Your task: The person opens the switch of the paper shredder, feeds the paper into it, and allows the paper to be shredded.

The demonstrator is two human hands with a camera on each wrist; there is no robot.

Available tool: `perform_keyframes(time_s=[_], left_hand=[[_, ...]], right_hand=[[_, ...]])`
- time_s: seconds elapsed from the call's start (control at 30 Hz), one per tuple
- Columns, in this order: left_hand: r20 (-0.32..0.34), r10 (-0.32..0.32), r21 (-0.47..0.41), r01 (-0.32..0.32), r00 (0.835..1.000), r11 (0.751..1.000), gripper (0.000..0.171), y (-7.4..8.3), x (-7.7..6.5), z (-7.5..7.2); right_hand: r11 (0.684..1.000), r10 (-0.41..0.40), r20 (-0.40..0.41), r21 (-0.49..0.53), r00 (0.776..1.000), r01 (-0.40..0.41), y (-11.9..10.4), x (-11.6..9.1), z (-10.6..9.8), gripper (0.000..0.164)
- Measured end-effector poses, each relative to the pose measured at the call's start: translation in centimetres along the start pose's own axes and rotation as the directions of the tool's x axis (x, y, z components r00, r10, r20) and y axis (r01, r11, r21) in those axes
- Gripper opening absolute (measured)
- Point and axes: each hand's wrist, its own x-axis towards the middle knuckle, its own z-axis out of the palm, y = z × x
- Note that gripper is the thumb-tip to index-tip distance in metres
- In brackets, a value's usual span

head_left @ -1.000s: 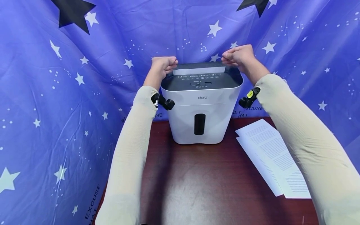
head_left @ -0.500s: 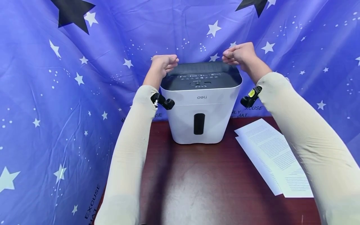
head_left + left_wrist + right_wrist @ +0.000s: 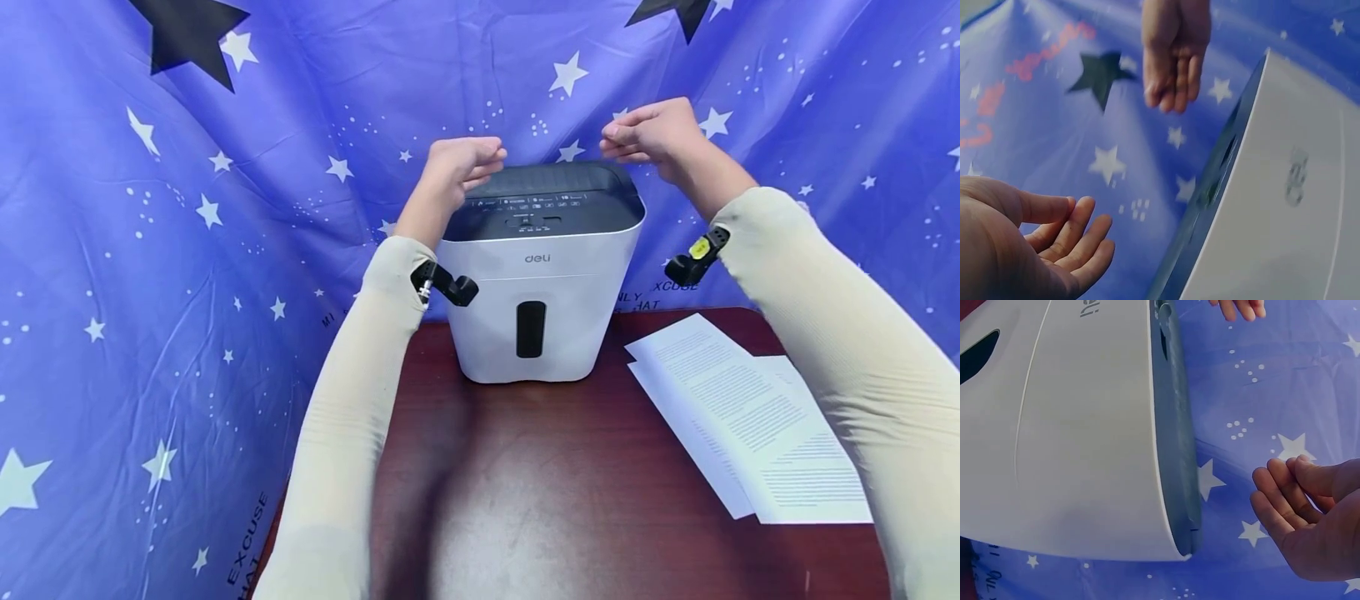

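Note:
A white paper shredder (image 3: 570, 312) with a dark grey top stands on the table near the curtain. No paper shows above its slot. My left hand (image 3: 459, 167) hovers over the left end of the top, its fingers loosely bent and holding nothing. Apart from the shredder's top right corner, my right hand (image 3: 660, 137) hangs in the air, also holding nothing. In the left wrist view the thumb of my left hand (image 3: 1035, 237) touches the index finger. The right wrist view has my right hand (image 3: 1310, 519) beside the shredder (image 3: 1091, 437), not touching it.
Several printed paper sheets (image 3: 720, 392) lie overlapping on the dark red table (image 3: 555, 467), right of the shredder. Part of them is hidden by my right sleeve (image 3: 847, 333). A blue star-patterned curtain (image 3: 450, 75) encloses the back and left.
The white paper edge seen in the shredder slot one second ago has gone down out of sight. My left hand has shifted right and up, my right hand up and slightly right.

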Motion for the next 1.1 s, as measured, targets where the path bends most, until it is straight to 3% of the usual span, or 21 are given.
perform_keyframes(time_s=[0.1,0.23,0.47,0.63,0.77,0.83,1.0,1.1], left_hand=[[0.084,0.007,0.015,-0.008,0.996,1.0,0.026,-0.5,-1.2,1.6],[0.199,0.027,0.04,-0.036,0.98,0.999,0.026,-1.7,-2.8,3.7],[0.385,0.076,0.036,-0.098,0.92,0.995,0.025,-5.5,-5.4,6.8],[0.468,0.054,0.029,-0.077,0.882,0.997,0.027,-8.7,-6.7,8.7],[0.529,0.0,0.043,-0.027,0.849,0.999,0.028,-11.8,-7.0,10.2],[0.539,-0.034,0.046,0.011,0.842,0.999,0.027,-13.7,-6.9,10.9],[0.497,-0.138,0.017,0.149,0.857,0.989,0.024,-18.8,-6.1,12.2],[0.462,-0.224,-0.021,0.263,0.858,0.965,0.026,-21.9,-5.5,12.7]], right_hand=[[1.0,-0.024,0.022,0.005,0.999,0.024,-0.1,-0.9,-0.9,0.004],[0.999,-0.049,0.045,-0.007,0.998,0.049,-0.1,-2.3,-2.4,0.008],[0.997,-0.081,0.038,-0.013,0.996,0.081,1.0,-4.4,-5.7,0.013],[0.997,-0.067,0.034,0.029,0.997,0.066,2.4,-5.7,-8.2,0.013],[1.0,-0.018,0.015,0.019,1.0,0.017,4.2,-6.4,-10.6,0.016],[1.0,0.027,-0.004,-0.001,1.0,-0.027,5.4,-6.7,-11.8,0.016],[0.991,0.09,-0.042,-0.097,0.995,-0.094,9.6,-7.1,-14.5,0.011],[0.978,0.113,-0.059,-0.169,0.992,-0.121,13.1,-7.4,-16.3,0.007]])
